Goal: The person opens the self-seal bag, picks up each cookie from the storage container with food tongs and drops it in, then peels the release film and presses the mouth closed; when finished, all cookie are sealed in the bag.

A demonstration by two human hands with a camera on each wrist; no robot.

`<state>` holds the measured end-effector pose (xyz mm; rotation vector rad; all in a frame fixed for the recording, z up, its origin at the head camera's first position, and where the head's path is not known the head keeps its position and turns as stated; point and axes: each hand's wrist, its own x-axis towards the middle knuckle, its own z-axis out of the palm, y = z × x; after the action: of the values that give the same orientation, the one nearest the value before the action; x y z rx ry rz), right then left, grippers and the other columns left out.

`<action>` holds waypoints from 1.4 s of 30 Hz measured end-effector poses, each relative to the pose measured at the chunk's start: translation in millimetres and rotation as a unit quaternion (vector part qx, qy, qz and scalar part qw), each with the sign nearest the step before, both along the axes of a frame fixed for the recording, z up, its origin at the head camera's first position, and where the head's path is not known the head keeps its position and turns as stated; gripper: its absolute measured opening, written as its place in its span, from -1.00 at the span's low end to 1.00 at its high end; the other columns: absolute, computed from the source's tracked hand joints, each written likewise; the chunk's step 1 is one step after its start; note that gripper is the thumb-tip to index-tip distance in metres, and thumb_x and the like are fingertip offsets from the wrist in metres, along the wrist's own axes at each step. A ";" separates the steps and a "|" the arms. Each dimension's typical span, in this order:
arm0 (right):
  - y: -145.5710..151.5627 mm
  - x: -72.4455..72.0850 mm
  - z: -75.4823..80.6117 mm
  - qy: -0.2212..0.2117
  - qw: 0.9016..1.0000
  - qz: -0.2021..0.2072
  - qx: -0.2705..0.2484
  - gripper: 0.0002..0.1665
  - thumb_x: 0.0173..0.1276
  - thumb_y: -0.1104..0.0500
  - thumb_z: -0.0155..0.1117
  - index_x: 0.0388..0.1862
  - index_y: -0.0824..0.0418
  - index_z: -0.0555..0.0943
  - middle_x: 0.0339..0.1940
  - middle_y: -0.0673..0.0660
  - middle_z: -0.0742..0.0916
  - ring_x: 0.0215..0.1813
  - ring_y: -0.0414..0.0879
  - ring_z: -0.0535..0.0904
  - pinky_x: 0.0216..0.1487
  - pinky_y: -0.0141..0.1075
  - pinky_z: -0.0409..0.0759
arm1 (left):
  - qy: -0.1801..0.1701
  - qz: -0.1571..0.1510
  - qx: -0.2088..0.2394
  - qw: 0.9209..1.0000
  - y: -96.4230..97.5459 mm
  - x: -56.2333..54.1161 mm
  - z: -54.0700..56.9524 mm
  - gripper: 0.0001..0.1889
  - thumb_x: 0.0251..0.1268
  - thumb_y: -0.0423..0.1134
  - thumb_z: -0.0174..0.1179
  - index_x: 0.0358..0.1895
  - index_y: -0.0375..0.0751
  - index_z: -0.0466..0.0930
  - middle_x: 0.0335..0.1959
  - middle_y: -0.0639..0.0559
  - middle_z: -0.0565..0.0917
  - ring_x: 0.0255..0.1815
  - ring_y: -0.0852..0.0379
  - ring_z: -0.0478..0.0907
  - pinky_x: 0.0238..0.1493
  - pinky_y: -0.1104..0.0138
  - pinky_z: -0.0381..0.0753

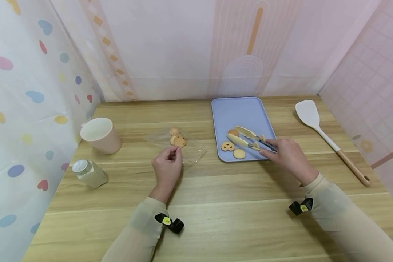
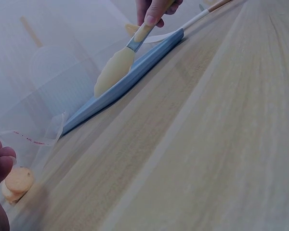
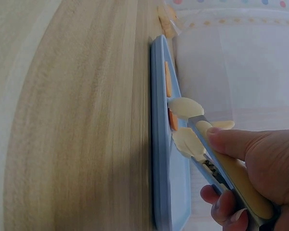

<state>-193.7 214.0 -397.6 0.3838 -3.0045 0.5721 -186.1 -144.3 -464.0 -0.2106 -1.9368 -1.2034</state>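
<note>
My right hand (image 1: 289, 158) grips a pair of tongs (image 1: 239, 140) with cream tips, held low over the blue tray (image 1: 237, 112). A round brown cookie (image 1: 233, 132) lies between the parted tips. Beside it on the tray are a cookie with cut-outs (image 1: 227, 146) and a plain pale cookie (image 1: 239, 154). My left hand (image 1: 167, 165) pinches the near edge of a clear plastic bag (image 1: 194, 146), though the pinch itself is partly hidden. Several cookies (image 1: 178, 141) lie in the bag; in the left wrist view, cookies (image 2: 19, 180) show just past the fingers.
At the left stand a pink mug (image 1: 106, 140) and a lidded glass jar (image 1: 91, 174). A white spatula (image 1: 309, 113) with a wooden handle end lies right of the tray. Patterned cloth (image 1: 170, 47) hangs behind the wooden table (image 1: 222, 214).
</note>
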 end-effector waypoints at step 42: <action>-7.6 20.2 8.8 0.012 0.999 0.014 -0.045 -0.36 0.21 -0.10 0.40 0.14 0.29 0.61 -0.75 -0.01 0.35 -0.66 -0.15 0.18 -0.65 -0.29 0.22 | -0.007 -0.011 0.004 1.000 -0.7 -1.5 -2.3 -0.91 0.17 -0.43 0.26 -0.45 -0.34 0.72 -0.61 -0.04 0.68 -0.68 0.16 0.51 -0.60 0.55 0.45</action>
<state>-173.5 206.3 -388.8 0.4237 -2.9425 0.6976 -187.6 -145.0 -466.4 -0.2202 -1.9453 -1.2303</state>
